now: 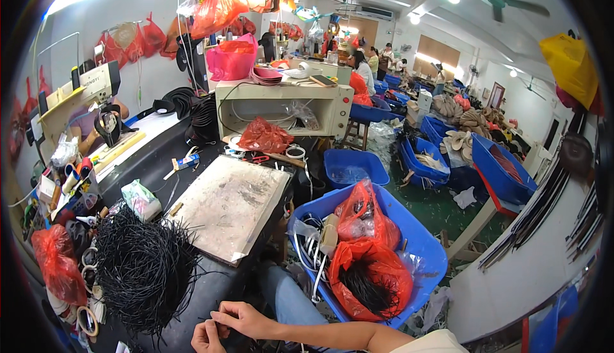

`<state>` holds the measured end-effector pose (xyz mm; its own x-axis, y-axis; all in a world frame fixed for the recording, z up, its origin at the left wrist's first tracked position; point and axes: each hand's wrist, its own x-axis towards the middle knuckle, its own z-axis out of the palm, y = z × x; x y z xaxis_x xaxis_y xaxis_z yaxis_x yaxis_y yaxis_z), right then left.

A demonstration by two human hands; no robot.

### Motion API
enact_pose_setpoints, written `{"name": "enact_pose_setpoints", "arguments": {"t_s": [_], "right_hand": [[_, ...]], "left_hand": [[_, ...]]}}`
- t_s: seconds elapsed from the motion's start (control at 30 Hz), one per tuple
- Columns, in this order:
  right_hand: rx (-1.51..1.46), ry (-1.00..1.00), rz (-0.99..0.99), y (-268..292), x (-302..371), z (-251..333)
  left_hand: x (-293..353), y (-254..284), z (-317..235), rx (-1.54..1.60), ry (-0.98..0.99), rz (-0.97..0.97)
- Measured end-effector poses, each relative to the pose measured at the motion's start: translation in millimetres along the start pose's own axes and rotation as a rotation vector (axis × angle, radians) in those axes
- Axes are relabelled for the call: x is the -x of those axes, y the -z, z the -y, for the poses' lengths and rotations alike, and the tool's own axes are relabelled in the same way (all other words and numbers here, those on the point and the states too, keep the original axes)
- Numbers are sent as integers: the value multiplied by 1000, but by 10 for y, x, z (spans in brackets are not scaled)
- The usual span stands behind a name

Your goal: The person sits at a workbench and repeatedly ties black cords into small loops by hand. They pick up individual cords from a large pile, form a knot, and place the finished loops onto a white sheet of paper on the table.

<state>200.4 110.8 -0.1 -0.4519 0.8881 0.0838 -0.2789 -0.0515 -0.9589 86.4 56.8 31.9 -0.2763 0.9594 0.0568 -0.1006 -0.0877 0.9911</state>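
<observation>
Close together at the lower edge, both my hands work over the black table. My right hand (246, 320) has its fingertips pinched. Just to its lower left, my left hand (208, 339) is also closed, partly cut off by the picture's edge. A dark bit shows by the fingers, too small to make out. Beyond my hands on the left lies a big tangled heap of thin black strands (144, 266). On the right, a red plastic bag (371, 279) holds more black strands, inside a blue tub (425, 270).
A worn pale board (230, 202) lies on the table. Left stands a sewing machine (83, 94), with a person's hand beside it. A red bag (265, 136) sits before a white cabinet (281, 106). Several blue tubs and people fill the room behind.
</observation>
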Motion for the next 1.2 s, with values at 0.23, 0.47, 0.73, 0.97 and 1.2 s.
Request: {"name": "enact_pose_setpoints", "arguments": {"t_s": [0.23, 0.47, 0.73, 0.97, 1.2], "right_hand": [[417, 146, -27, -147, -5, 48], [722, 388, -75, -159, 0, -6], [921, 547, -164, -146, 177, 58], [493, 180, -152, 3, 273, 196], [280, 49, -249, -368, 117, 392]], "left_hand": [[-58, 218, -19, 23, 106, 48], [-8, 189, -27, -241, -80, -34], [194, 68, -121, -483, -241, -85], [193, -52, 39, 44, -10, 7], [-4, -68, -91, 453, 69, -107]]}}
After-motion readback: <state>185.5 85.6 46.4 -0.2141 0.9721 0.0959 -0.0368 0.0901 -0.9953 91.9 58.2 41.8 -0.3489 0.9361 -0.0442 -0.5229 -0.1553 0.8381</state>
